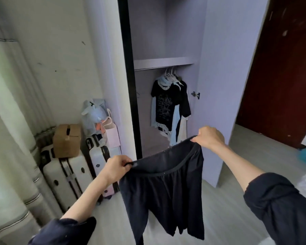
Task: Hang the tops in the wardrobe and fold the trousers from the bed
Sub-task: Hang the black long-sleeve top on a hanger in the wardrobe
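Nearest, the black trousers (pixel 163 193) hang in the air, held up by their waistband above the pale floor (pixel 228 206). The left hand (pixel 116 167) pinches the band's left end; the right hand (pixel 209 137) grips its right end, higher up. To the left stand white suitcases (pixel 67 175) bearing a cardboard box (pixel 66 139). Beyond, the open wardrobe (pixel 166 62) holds tops (pixel 168 106) on hangers.

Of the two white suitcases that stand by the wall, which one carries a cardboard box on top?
The suitcase nearer the curtain carries the cardboard box. The other suitcase, beside the wardrobe, has bags piled on it instead.
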`<state>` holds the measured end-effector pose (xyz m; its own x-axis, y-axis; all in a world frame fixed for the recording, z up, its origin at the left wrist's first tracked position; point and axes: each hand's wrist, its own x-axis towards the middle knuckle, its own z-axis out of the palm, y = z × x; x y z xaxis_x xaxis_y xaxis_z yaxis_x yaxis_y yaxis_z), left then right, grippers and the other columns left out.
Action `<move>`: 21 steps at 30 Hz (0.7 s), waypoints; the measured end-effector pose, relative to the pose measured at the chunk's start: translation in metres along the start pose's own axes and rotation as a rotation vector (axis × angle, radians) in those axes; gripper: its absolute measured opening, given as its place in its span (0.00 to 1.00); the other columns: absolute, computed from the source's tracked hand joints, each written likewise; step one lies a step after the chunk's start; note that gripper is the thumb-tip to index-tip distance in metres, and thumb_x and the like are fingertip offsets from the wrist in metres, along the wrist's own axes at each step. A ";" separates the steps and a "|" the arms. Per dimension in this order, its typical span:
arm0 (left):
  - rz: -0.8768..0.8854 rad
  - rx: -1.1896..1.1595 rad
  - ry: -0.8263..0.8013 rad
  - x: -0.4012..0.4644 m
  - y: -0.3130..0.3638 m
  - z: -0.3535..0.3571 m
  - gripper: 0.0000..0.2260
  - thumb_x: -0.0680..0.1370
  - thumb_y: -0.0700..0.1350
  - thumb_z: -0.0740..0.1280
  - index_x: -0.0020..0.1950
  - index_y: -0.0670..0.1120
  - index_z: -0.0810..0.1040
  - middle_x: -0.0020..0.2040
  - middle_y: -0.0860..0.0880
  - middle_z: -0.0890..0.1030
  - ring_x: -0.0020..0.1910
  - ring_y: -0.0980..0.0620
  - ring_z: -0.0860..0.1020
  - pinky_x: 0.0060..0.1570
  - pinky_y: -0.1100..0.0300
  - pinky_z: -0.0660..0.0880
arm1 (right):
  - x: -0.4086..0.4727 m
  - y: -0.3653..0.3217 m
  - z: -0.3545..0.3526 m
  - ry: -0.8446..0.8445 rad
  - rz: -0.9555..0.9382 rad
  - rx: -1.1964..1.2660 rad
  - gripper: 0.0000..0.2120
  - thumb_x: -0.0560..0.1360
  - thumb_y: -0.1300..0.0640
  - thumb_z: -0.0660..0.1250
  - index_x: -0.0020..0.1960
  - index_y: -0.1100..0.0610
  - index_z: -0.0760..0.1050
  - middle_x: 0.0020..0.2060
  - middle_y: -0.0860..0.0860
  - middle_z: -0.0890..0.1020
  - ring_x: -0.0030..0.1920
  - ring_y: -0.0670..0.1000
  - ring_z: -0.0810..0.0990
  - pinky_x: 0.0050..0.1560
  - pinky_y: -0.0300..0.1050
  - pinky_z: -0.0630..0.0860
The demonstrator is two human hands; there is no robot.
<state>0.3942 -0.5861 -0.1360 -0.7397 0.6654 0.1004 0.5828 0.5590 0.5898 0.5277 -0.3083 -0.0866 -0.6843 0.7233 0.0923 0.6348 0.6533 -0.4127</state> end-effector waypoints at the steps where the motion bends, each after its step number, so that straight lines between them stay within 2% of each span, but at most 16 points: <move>1: 0.028 0.004 -0.031 0.016 -0.003 0.006 0.06 0.77 0.37 0.64 0.49 0.41 0.81 0.43 0.48 0.81 0.45 0.50 0.78 0.43 0.68 0.67 | 0.011 0.000 0.006 0.001 0.022 -0.029 0.17 0.72 0.53 0.67 0.30 0.56 0.64 0.29 0.49 0.68 0.32 0.51 0.68 0.28 0.42 0.57; 3: 0.074 -0.017 -0.053 0.042 -0.002 0.016 0.07 0.77 0.37 0.63 0.49 0.42 0.81 0.42 0.51 0.79 0.43 0.52 0.76 0.40 0.71 0.64 | 0.028 0.003 0.016 0.005 0.059 -0.035 0.16 0.72 0.54 0.66 0.30 0.55 0.64 0.29 0.49 0.69 0.32 0.52 0.68 0.28 0.42 0.58; 8: 0.107 -0.070 -0.110 0.105 0.002 0.058 0.06 0.77 0.36 0.62 0.47 0.43 0.79 0.41 0.50 0.78 0.43 0.50 0.74 0.42 0.68 0.64 | 0.064 0.029 0.038 -0.096 0.186 0.099 0.22 0.70 0.54 0.71 0.27 0.55 0.59 0.25 0.49 0.65 0.29 0.50 0.64 0.31 0.42 0.59; 10: 0.146 -0.038 -0.107 0.127 0.001 0.076 0.07 0.77 0.36 0.61 0.47 0.43 0.79 0.42 0.50 0.78 0.42 0.51 0.73 0.40 0.70 0.63 | 0.075 0.043 0.052 -0.084 0.191 0.158 0.20 0.69 0.55 0.72 0.29 0.56 0.62 0.27 0.51 0.66 0.32 0.50 0.64 0.34 0.42 0.59; 13: 0.188 0.002 -0.136 0.162 0.001 0.093 0.08 0.77 0.36 0.60 0.50 0.43 0.79 0.48 0.49 0.79 0.47 0.51 0.75 0.45 0.68 0.66 | 0.098 0.059 0.069 -0.086 0.175 0.184 0.12 0.69 0.57 0.71 0.35 0.56 0.67 0.32 0.53 0.69 0.35 0.50 0.66 0.38 0.42 0.61; 17: 0.151 -0.032 -0.168 0.215 0.008 0.125 0.09 0.76 0.36 0.61 0.49 0.45 0.79 0.44 0.52 0.79 0.46 0.52 0.75 0.45 0.68 0.65 | 0.155 0.088 0.085 -0.131 0.214 0.234 0.10 0.70 0.60 0.69 0.37 0.57 0.68 0.33 0.53 0.70 0.35 0.50 0.67 0.39 0.42 0.62; 21: 0.016 -0.155 -0.076 0.274 0.020 0.152 0.10 0.76 0.35 0.61 0.45 0.48 0.79 0.39 0.56 0.78 0.43 0.55 0.75 0.43 0.69 0.66 | 0.220 0.116 0.102 -0.152 0.227 0.268 0.09 0.70 0.59 0.69 0.37 0.58 0.69 0.34 0.55 0.71 0.36 0.50 0.68 0.39 0.41 0.62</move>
<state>0.2538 -0.3173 -0.2190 -0.6996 0.7126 0.0533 0.5313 0.4688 0.7056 0.4144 -0.0963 -0.2064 -0.5948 0.7886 -0.1559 0.6742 0.3838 -0.6310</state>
